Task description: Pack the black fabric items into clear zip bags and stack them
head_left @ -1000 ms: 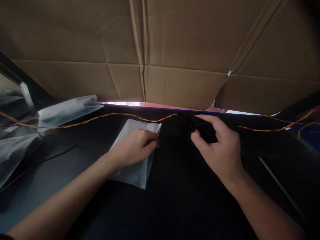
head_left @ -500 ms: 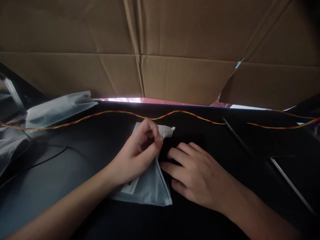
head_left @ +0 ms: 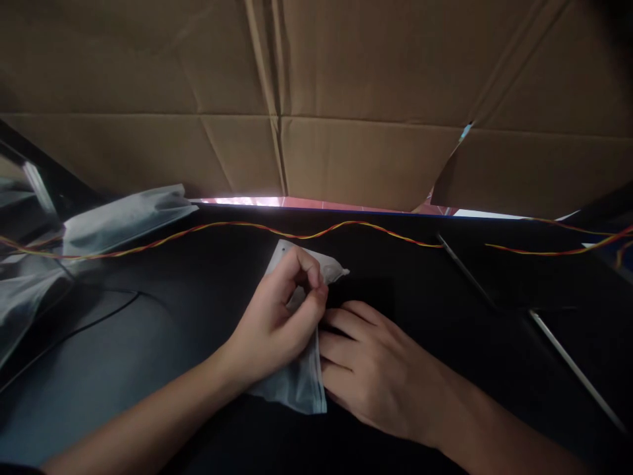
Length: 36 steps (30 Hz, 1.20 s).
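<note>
A translucent zip bag [head_left: 297, 382] lies on the black table in front of me, one corner pointing away to the right. My left hand [head_left: 287, 310] pinches the bag's right edge between thumb and forefinger. Close beside that edge is my right hand [head_left: 370, 369], back up, its fingertips reaching to the bag's opening side. Those fingertips are hidden behind the edge and in shadow, so whether they grip anything does not show.
A red and yellow twisted wire [head_left: 232, 224] runs across the black table [head_left: 163, 330]. More translucent bags [head_left: 128, 218] and a thin black cable [head_left: 103, 321] lie at left. A dark flat object with a silvery edge [head_left: 573, 363] is at right. Cardboard [head_left: 366, 86] stands behind.
My left hand has shifted slightly right and down with the bag edge. My right hand has moved down, its fingertips now against the bag. The bag's lower edge has swung left.
</note>
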Tool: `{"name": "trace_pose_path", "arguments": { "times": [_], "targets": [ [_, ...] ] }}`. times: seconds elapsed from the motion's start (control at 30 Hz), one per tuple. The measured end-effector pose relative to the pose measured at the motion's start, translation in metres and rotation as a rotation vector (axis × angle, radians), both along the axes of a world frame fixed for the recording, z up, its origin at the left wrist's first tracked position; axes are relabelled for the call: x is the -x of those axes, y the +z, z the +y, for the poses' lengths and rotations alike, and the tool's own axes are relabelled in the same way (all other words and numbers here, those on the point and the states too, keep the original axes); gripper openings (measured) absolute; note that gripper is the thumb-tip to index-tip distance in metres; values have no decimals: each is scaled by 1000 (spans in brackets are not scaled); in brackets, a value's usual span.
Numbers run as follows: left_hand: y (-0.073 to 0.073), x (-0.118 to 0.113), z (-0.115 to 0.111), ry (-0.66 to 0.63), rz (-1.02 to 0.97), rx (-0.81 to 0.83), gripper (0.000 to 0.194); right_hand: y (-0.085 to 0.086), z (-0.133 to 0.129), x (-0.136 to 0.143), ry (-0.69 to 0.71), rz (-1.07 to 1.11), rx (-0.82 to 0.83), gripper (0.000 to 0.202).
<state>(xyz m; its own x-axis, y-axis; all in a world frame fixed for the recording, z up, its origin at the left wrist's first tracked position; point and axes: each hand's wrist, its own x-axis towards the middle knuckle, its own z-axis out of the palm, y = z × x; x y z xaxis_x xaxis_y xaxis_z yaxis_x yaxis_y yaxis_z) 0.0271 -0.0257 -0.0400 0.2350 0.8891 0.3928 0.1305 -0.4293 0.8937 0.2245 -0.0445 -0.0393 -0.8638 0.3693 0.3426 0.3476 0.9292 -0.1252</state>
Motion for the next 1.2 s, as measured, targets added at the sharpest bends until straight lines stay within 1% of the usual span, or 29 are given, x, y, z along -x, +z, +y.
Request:
{"name": "trace_pose_path", "arguments": {
  "times": [0.07,0.13,0.17,0.2,0.23,0.3,0.33,0.37,0.4,0.43,0.5,0.57,0.6,0.67,0.73,0.8,0.87,0.93,1.0,1.07,1.1,1.17,1.2],
  "targets": [
    [0,0,-1,-7,9,5,15,4,-1,-2,49,18,89,11],
    [0,2,0,-13,30,5,15,10,1,-5,65,109,219,8],
    [0,4,1,-11,42,-1,14,13,4,-7,52,185,269,11],
    [0,6,2,-2,55,-11,14,14,7,-10,0,275,293,15],
    [-1,7,3,10,73,-23,14,15,11,-13,-100,357,284,19],
    [-1,9,3,30,132,-43,15,11,20,-21,-397,426,206,26],
    [-1,9,2,31,164,-49,15,8,25,-25,-544,400,175,33],
    [-1,9,1,25,193,-53,15,4,30,-28,-651,340,171,42],
    [-1,8,0,15,216,-60,16,0,34,-32,-706,269,197,49],
    [-1,7,-2,2,236,-67,16,-3,37,-34,-717,211,249,48],
    [-2,5,-3,-15,267,-88,16,-4,39,-37,-688,172,385,31],
    [-3,3,-3,-14,296,-101,16,2,38,-37,-657,203,522,16],
    [-4,3,-2,-11,304,-104,16,6,36,-37,-638,225,577,13],
    [-5,3,-1,-5,310,-103,16,17,32,-35,-583,258,653,11],
    [-4,4,-1,-6,302,-110,17,25,29,-33,-494,276,692,11],
    [-3,5,-3,-24,283,-138,19,27,26,-30,-431,295,719,13],
    [-1,5,-6,-73,260,-178,21,24,25,-26,-417,318,741,19],
    [0,3,-11,-137,245,-208,23,19,24,-20,-442,326,748,23],
    [2,1,-14,-171,231,-209,23,14,21,-14,-510,297,714,23],
    [2,-2,-15,-164,227,-167,22,11,18,-10,-572,251,619,19],
    [3,-2,-15,-148,227,-137,21,11,16,-9,-578,229,565,17],
    [3,-3,-12,-113,226,-75,16,13,15,-11,-512,202,477,18],
    [3,-2,-10,-97,224,-51,14,15,16,-15,-467,198,435,22]
  ]
}}
